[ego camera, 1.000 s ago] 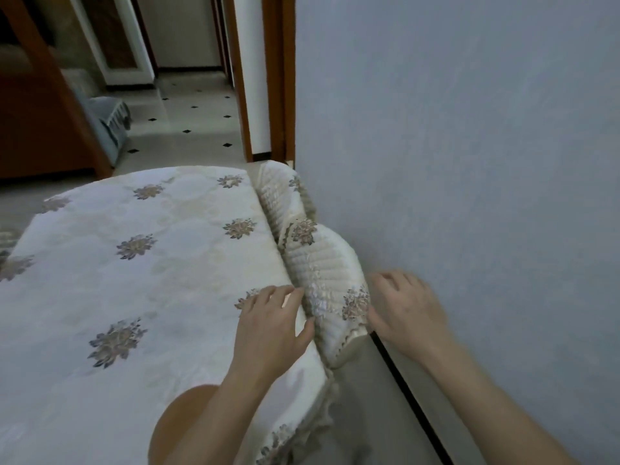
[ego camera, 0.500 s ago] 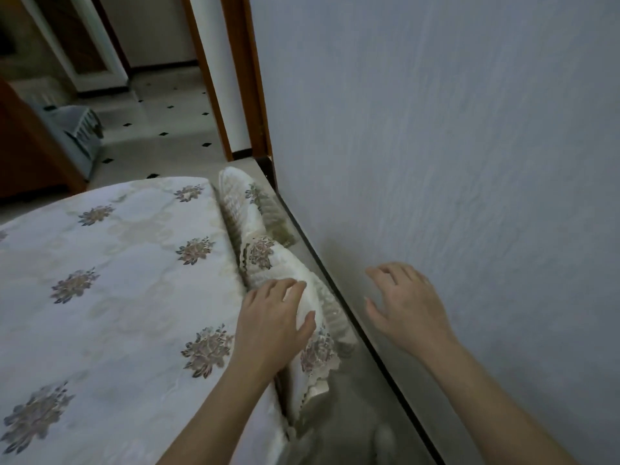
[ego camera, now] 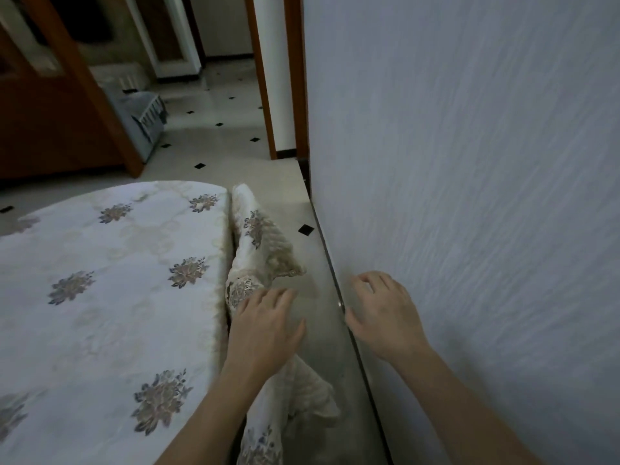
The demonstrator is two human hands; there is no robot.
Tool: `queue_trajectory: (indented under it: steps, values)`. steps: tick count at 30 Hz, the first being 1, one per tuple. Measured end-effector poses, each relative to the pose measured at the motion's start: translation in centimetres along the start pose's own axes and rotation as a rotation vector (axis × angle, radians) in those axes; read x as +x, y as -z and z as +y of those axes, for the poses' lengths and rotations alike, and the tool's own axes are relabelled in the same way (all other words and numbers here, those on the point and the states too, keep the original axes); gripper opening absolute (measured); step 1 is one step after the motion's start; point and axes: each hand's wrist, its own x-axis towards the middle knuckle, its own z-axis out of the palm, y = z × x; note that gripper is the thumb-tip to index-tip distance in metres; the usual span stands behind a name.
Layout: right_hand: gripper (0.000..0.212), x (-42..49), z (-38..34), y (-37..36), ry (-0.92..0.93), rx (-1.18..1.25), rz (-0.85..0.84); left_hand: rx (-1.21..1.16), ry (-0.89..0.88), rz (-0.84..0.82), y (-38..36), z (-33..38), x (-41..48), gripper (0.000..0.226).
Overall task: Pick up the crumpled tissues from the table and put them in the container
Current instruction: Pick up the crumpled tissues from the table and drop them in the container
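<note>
Head view shows no crumpled tissue and no sure container, so you cannot yet say which way the tissues lie from either grip. Your left hand [ego camera: 265, 330] lies flat at 6 o'clock, fingers spread and holding nothing, on the hanging edge of the flowered tablecloth [ego camera: 100, 283] where it drops off the desk [ego camera: 221, 263]. Your right hand [ego camera: 382, 317] hovers at 5 o'clock, fingers loosely apart and empty, just beside the wall [ego camera: 469, 196]. The cloth's long fold runs from 6 towards 12 o'clock between desk and wall. A grey slatted basket [ego camera: 147, 119] stands on the floor at 10 o'clock, well apart; it may be the container. Judging from this, your left hand is nearer the desk top.
</note>
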Motion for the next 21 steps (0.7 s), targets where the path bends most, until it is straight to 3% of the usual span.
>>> queue_trajectory:
  steps: [11, 21]
  values:
    - [0.040, 9.8, 1.6, -4.2, 0.075, 0.048, -0.055, 0.019, 0.115, 0.054, -2.6, -2.7, 8.1, 0.043]
    - [0.043, 26.1, 3.3, -10.5, 0.163, 0.051, -0.099, -0.037, 0.209, 0.055, -7.7, -8.6, 22.4, 0.043]
